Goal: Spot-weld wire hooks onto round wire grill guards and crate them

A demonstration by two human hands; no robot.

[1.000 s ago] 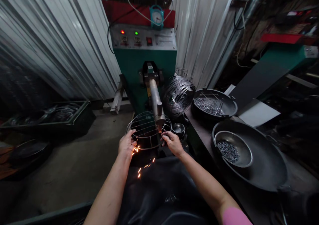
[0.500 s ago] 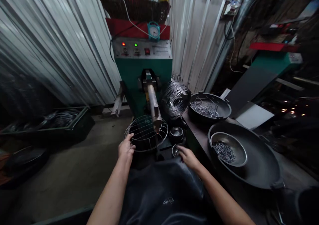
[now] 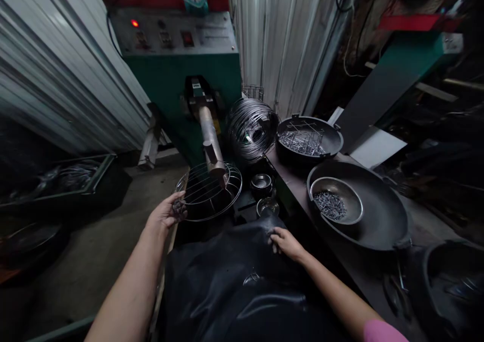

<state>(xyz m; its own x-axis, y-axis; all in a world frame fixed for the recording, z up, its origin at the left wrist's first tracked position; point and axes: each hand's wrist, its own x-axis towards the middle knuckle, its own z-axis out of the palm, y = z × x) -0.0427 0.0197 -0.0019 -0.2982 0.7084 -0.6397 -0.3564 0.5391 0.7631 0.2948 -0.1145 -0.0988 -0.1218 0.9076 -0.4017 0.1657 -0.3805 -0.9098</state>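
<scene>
Head view: left hand (image 3: 163, 215) fingers closed on round wire rack (image 3: 209, 191) near rim; right hand (image 3: 285, 242) fingers curled on black apron (image 3: 234, 286).

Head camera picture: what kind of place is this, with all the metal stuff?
Probably a small metal workshop: a green welding machine, a coil of wire, and a round wire rack held by the left hand.

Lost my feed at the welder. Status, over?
Left hand grips round wire rack at its rim. Right hand rests on black apron. Rack under welder arm.
</scene>
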